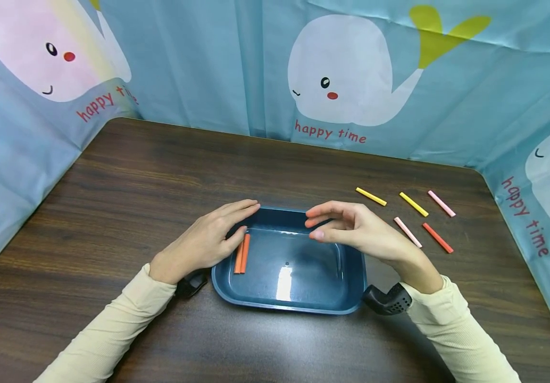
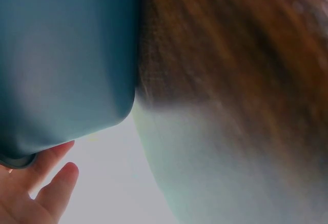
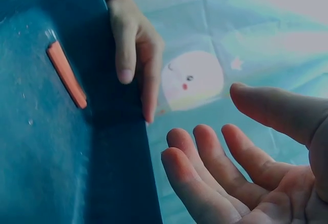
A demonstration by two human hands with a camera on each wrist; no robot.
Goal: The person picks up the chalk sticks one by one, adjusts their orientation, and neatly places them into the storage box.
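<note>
A dark blue plastic tray [image 1: 286, 307] stands on the table with two orange chalk-like sticks [image 1: 245, 255] lying side by side at its left end. My left hand [image 1: 213, 234] rests at the tray's left rim, thumb on the inner side and straight fingers along the far left corner. Fingertips of that hand [image 2: 54, 183] show by the tray's outer wall in the left wrist view. Over the tray's right part hovers my right hand [image 1: 347, 221], its fingers loosely bent and apart from the thumb. Nothing lies between these fingers in the right wrist view.
To the right of the tray lie several sticks on the dark wooden table [image 1: 126, 175]: two yellow sticks [image 1: 414, 204], two pink sticks [image 1: 407, 232] and a red stick [image 1: 438, 238]. A light blue curtain [image 1: 208, 69] with whale prints surrounds the table's back and sides.
</note>
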